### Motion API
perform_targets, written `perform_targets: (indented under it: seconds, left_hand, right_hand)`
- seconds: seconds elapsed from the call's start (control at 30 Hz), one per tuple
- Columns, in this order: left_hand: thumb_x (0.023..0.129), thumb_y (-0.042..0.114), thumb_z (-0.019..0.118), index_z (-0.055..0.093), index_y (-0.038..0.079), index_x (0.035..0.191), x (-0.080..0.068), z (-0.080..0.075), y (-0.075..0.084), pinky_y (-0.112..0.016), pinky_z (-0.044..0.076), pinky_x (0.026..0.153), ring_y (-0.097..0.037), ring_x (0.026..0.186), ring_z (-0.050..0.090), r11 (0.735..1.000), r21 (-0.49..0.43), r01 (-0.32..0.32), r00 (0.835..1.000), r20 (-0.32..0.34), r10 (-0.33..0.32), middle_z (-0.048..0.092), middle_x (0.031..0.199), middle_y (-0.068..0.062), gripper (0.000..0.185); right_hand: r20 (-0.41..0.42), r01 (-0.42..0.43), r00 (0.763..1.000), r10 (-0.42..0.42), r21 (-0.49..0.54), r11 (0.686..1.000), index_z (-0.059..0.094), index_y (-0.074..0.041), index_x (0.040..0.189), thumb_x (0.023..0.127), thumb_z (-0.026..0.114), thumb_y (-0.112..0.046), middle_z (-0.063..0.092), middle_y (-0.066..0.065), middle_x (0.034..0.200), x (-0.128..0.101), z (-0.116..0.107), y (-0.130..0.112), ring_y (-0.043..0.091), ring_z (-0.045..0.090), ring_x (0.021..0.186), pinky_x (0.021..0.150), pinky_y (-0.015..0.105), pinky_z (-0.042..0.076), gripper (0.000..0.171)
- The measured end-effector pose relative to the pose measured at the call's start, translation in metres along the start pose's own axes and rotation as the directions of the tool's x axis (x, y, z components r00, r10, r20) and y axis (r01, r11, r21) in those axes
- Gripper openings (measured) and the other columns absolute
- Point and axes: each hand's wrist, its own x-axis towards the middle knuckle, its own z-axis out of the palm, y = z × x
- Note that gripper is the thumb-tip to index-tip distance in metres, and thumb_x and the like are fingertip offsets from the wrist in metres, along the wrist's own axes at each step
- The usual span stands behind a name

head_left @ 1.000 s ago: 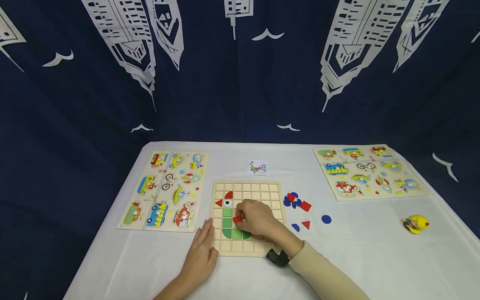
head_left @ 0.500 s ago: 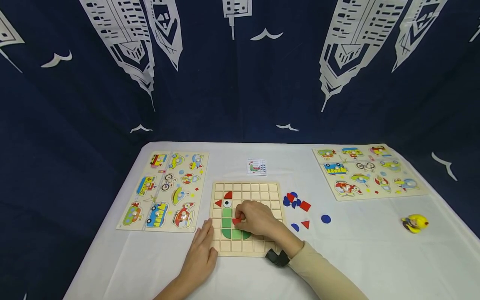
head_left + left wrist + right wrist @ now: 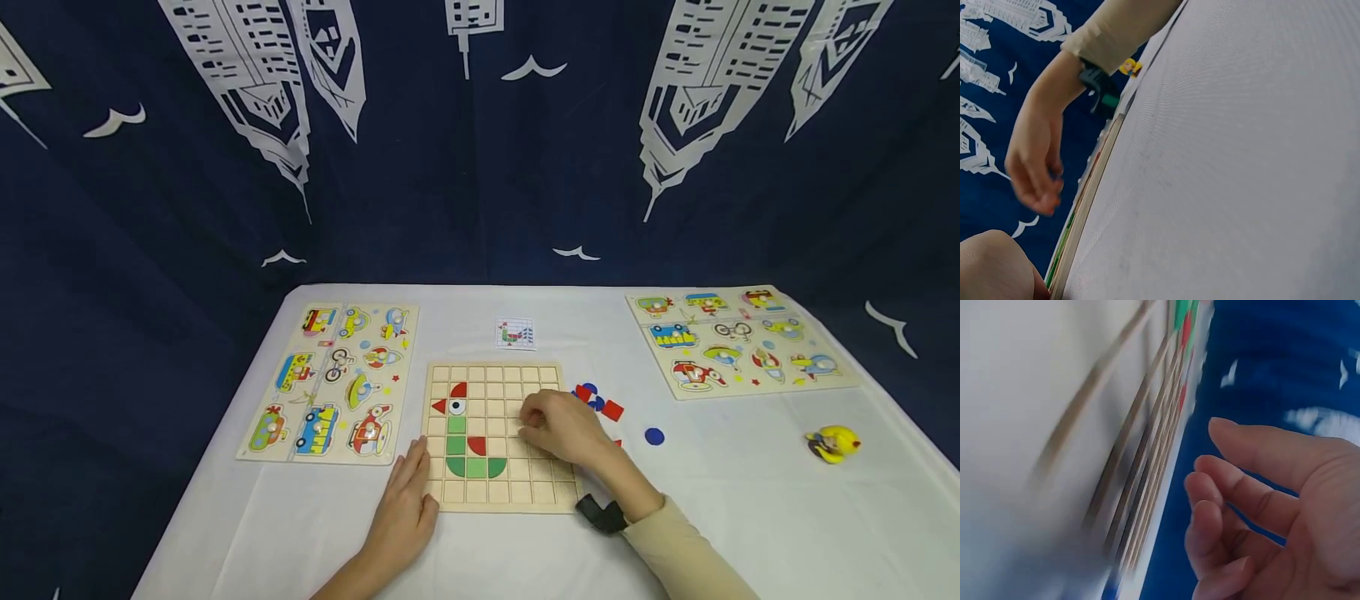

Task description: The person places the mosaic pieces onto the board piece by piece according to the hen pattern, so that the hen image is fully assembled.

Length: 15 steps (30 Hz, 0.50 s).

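Note:
The wooden grid board (image 3: 517, 492) lies in the middle of the table. On it are a red quarter-circle piece (image 3: 476, 446), green pieces (image 3: 456, 426), a white piece with a black dot (image 3: 457, 407) and a red triangle (image 3: 439, 406). My left hand (image 3: 401, 504) rests at the board's left edge, its fingers straight and touching the rim. Over the right part of the board hovers my right hand (image 3: 566, 427). In the right wrist view, this right hand (image 3: 1260, 512) has loosely bent fingers, thumb apart from them, with nothing held.
Loose pieces, among them a red square (image 3: 612, 411) and a blue circle (image 3: 655, 437), lie right of the board. A small pattern card (image 3: 515, 333) is behind it. Vehicle puzzle boards (image 3: 341, 433) (image 3: 738, 387) flank it. A yellow duck toy (image 3: 832, 444) sits far right.
My right hand has let go of the red quarter-circle, which now lies in a cell beside the green pieces. The hand has moved right across the board. My left hand stays in place.

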Motion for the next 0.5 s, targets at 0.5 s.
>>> perform_targets:
  seconds: [0.5]
  left_hand:
    - [0.083, -0.004, 0.056, 0.046, -0.019, 0.133, -0.001, 0.001, -0.001, -0.031, 0.006, 0.123, -0.038, 0.144, 0.032, 1.0, -0.008, -0.008, 1.0, -0.006, 0.008, 0.036, 0.154, -0.023, 0.054]
  right_hand:
    - [-0.061, -0.358, 0.932, 0.357, -0.012, 0.934, 0.069, -0.004, 0.102, 0.071, 0.084, -0.027, 0.067, 0.008, 0.089, -0.041, -0.048, 0.101, 0.019, 0.053, 0.075, 0.063, 0.028, 0.041, 0.041]
